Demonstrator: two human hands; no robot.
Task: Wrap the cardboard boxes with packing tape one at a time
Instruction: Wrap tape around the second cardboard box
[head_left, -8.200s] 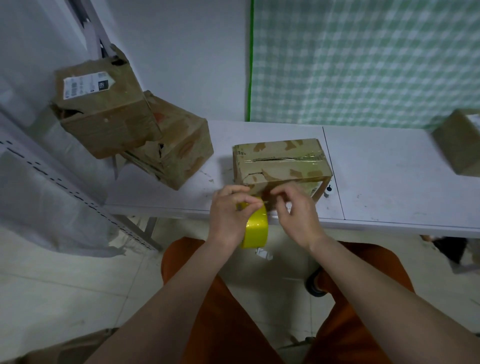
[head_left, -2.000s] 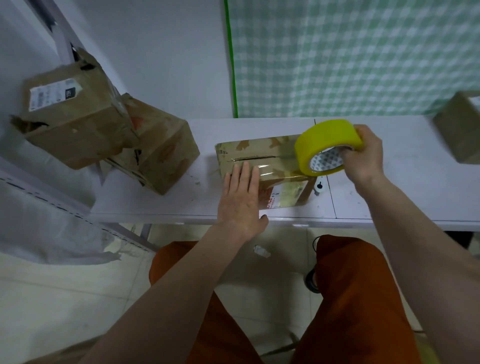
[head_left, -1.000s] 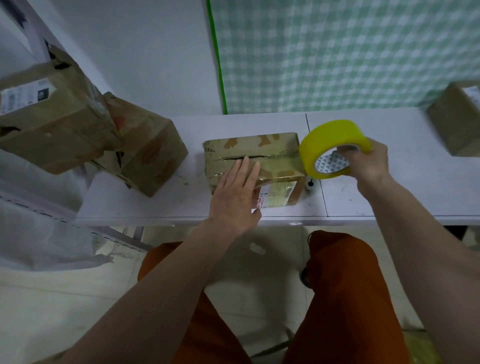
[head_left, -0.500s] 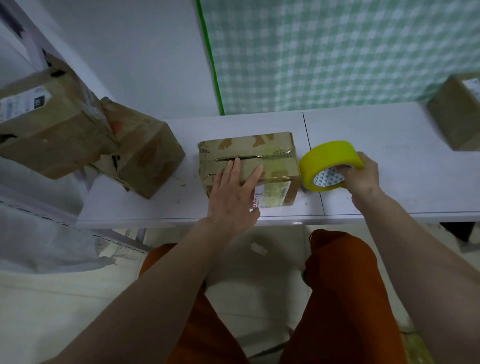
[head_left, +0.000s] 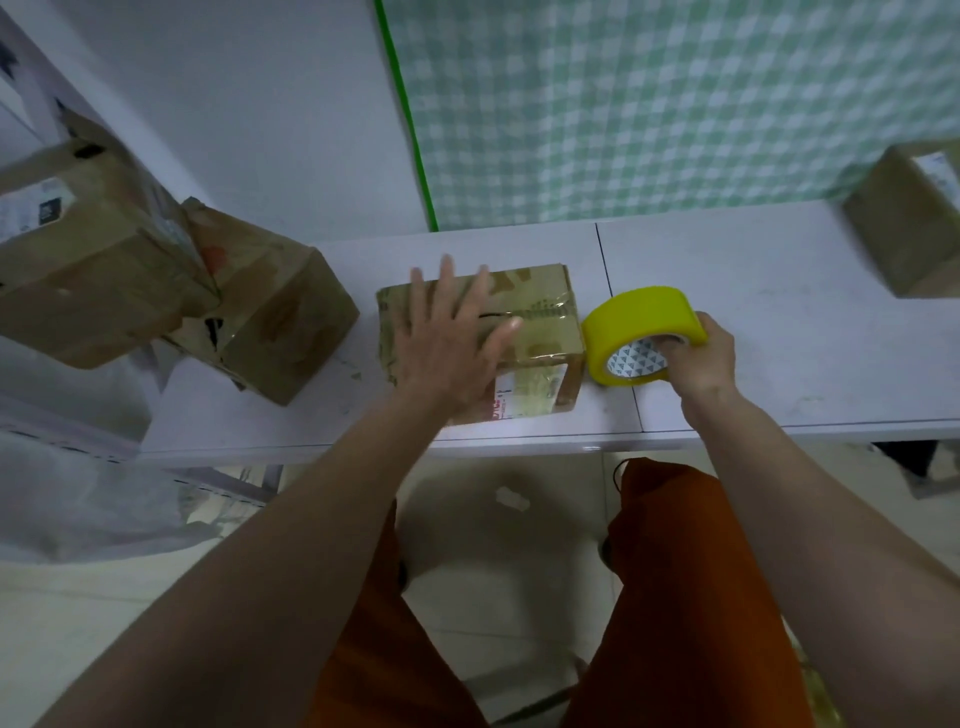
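Note:
A small cardboard box (head_left: 540, 332) lies on the white table (head_left: 779, 338), with clear tape across its top. My left hand (head_left: 447, 338) lies flat on the box's top with fingers spread and straight. Just right of the box, the yellow tape roll (head_left: 631, 327) stands on edge at table level, close against the box's right end. My right hand (head_left: 698, 353) grips the roll, fingers curled into its core.
Two worn cardboard boxes sit at the left: a tilted one (head_left: 270, 322) on the table and a larger one (head_left: 88, 260) propped above it. Another box (head_left: 909, 218) stands at the far right. A green checked cloth (head_left: 675, 104) hangs behind.
My right hand has brought the tape roll down from above the box's right end to the table beside it. My left hand slid further onto the box's top and spread its fingers.

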